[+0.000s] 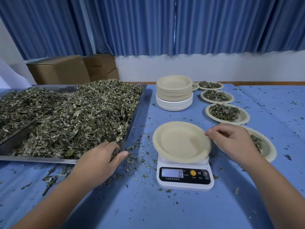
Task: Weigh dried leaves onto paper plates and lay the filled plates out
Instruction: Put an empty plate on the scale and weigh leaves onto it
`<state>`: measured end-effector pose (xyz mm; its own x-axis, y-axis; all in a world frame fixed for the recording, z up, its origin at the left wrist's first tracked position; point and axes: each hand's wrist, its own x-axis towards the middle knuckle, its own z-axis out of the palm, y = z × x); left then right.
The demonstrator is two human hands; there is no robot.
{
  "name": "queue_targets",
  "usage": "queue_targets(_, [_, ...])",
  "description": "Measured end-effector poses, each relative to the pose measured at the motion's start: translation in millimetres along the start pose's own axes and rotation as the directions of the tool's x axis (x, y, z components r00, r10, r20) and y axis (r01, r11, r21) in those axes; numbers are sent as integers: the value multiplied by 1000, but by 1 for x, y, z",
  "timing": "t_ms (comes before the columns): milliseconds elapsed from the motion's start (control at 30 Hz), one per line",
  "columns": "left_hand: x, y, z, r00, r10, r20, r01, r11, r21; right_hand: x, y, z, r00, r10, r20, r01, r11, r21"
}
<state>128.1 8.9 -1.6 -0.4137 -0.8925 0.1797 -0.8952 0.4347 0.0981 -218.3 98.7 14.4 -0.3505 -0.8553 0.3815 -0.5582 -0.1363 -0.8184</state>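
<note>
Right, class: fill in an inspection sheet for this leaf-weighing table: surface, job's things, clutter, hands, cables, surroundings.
Surface: blue cloth covers the table.
Job's things: metal tray heaped with dried leaves; empty plate on the scale, display reading 0; plate stack behind it; filled plates in a row at right.
Clutter: leaf crumbs scattered over the cloth.
Hands: left hand grips leaves at the tray's near corner; right hand pinches the empty plate's rim.
Cables: nothing seen.
Surroundings: blue curtains, cardboard boxes, white wall.
</note>
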Motion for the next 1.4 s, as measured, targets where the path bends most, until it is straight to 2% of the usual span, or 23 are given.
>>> queue_targets(233, [12, -17, -11, 995, 85, 49, -70, 965, -253, 2, 4, 1, 1000, -13, -13, 13, 1000, -15])
queue_targets(333, [22, -25, -11, 995, 81, 56, -57, 936, -348, 2, 4, 1, 1000, -13, -15, 13, 1000, -10])
queue_targets(600, [51, -30, -26, 999, -10, -41, -1, 971, -241, 2, 1, 2, 999, 22, -24, -21, 998, 52])
queue_targets(733, [60, -17, -42, 989, -12, -147, -19, 978, -209, 2, 2, 1, 999, 33, -22, -32, 998, 53])
queue_targets(900, [68, 28, -71, 925, 66, -374, -156, 964, -215, 2, 2, 1, 998, 49, -26, -47, 996, 72])
queue_targets(1100, [79, 105, -72, 829, 249, -501, -416, 873, -254, 2, 0, -1, 998, 49, -44, -45, 995, 84])
queue_targets(1167, [85, 126, -59, 844, 271, -463, -423, 867, -263, 2, 1, -1, 998, 49, -45, -46, 996, 78])
queue_targets(1267, [94, 149, -35, 898, 301, -320, -381, 896, -229, 2, 1, -2, 998, 47, -52, -43, 997, 71])
queue_targets(1400, [98, 156, -15, 918, 373, -137, -394, 898, -194, 3, 2, -2, 998, 41, -56, -37, 997, 74])
